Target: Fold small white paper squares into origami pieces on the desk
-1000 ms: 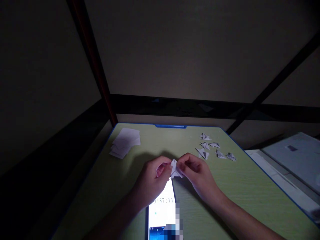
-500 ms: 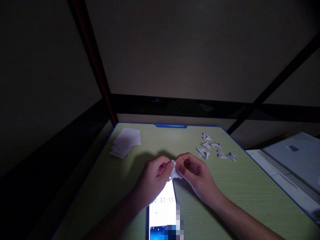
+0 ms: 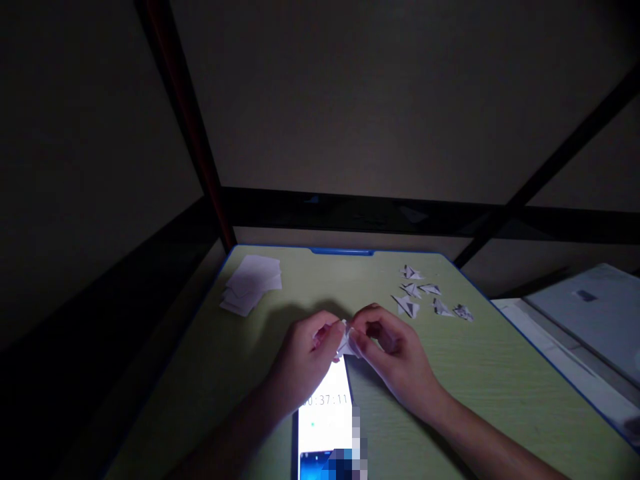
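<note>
Between my two hands is a small folded piece of white paper [image 3: 347,345], held just above the top end of a lit phone [image 3: 327,427]. My left hand [image 3: 307,353] pinches its left side between thumb and fingers. On the other side, my right hand [image 3: 393,350] grips it with thumb and bent forefinger. Much of the paper is hidden behind the fingertips. The phone lies on the green tabletop [image 3: 210,400], its bright screen showing timer digits, partly covered by my left hand.
A stack of white paper sheets [image 3: 254,283] lies at the back left of the table. Several small folded paper figures [image 3: 411,290] sit at the back right. A blue handle [image 3: 343,252] marks the far edge. Beyond the right edge lies a pale flat case [image 3: 590,313].
Both hands stay in nearly the same place. My right thumb has shifted slightly left on the folded paper, and my fingertips are a little closer together.
</note>
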Motion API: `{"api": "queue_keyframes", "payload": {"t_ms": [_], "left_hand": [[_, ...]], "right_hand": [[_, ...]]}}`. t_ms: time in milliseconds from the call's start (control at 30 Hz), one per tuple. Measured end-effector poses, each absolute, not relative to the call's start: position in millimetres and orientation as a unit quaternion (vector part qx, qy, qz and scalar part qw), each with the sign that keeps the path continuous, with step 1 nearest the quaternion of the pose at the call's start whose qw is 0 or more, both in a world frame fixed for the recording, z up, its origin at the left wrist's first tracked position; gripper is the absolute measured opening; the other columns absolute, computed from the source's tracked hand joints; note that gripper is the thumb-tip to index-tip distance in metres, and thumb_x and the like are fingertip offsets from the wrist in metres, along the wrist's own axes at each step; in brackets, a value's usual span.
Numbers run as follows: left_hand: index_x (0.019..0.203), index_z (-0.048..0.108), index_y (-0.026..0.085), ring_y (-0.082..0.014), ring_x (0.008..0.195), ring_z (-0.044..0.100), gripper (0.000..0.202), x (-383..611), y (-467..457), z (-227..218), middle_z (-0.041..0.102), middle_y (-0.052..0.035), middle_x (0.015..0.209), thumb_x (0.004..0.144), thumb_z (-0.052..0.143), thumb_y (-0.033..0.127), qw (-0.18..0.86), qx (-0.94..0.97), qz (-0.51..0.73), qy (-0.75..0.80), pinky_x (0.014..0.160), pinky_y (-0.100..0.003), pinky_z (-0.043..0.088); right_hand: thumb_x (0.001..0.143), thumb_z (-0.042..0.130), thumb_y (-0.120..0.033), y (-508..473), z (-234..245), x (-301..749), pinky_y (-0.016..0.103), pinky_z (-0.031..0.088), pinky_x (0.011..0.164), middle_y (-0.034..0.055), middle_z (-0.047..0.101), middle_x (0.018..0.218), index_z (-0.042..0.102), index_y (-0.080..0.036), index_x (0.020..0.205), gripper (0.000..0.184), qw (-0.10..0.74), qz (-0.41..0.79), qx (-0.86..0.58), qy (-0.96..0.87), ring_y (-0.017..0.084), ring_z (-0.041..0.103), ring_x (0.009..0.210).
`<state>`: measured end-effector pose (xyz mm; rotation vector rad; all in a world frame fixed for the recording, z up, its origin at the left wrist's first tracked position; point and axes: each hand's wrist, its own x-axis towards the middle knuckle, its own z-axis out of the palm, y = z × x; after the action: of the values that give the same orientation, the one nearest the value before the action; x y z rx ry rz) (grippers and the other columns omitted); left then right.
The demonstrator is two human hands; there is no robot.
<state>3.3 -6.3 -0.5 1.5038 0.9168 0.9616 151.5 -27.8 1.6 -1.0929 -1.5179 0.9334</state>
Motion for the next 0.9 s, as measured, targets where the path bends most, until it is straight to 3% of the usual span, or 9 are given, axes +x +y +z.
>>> {"api": "queue_keyframes", "payload": {"t_ms": [300, 567, 900], "left_hand": [[0.075, 0.056, 0.014, -0.0097, 0.056, 0.053, 0.020, 1.5, -7.8, -0.3, 0.056, 0.0011, 0.065, 0.085, 0.048, 0.030, 0.540, 0.623, 0.402, 0.398, 0.050, -0.018, 0.045], [0.073, 0.055, 0.014, -0.0091, 0.056, 0.052, 0.019, 2.8, -7.8, -0.6, 0.056, 0.0009, 0.065, 0.085, 0.047, 0.028, 0.536, 0.626, 0.409, 0.392, 0.051, -0.019, 0.045], [0.080, 0.055, 0.014, -0.0094, 0.056, 0.052, 0.017, 1.9, -6.2, -0.5, 0.054, 0.0016, 0.065, 0.085, 0.045, 0.027, 0.531, 0.625, 0.416, 0.392, 0.051, -0.019, 0.045]], "right_hand": [[0.075, 0.055, -0.011, -27.4, 4.8, 155.5, 0.030, 0.041, 0.061, 0.0024, 0.052, 0.077, 0.054, -0.020, 0.075, 0.009, 0.492, 0.351, -0.441, -0.664, 0.016, 0.049, 0.071], [0.078, 0.056, -0.022, -28.4, 8.4, 155.1, 0.031, 0.041, 0.058, 0.0020, 0.052, 0.072, 0.054, -0.019, 0.074, 0.005, 0.482, 0.350, -0.455, -0.662, 0.016, 0.049, 0.066], [0.076, 0.058, -0.020, -26.1, 3.8, 153.1, 0.027, 0.040, 0.055, -0.0002, 0.053, 0.067, 0.051, -0.019, 0.072, 0.009, 0.487, 0.369, -0.487, -0.625, 0.013, 0.049, 0.062]]}}
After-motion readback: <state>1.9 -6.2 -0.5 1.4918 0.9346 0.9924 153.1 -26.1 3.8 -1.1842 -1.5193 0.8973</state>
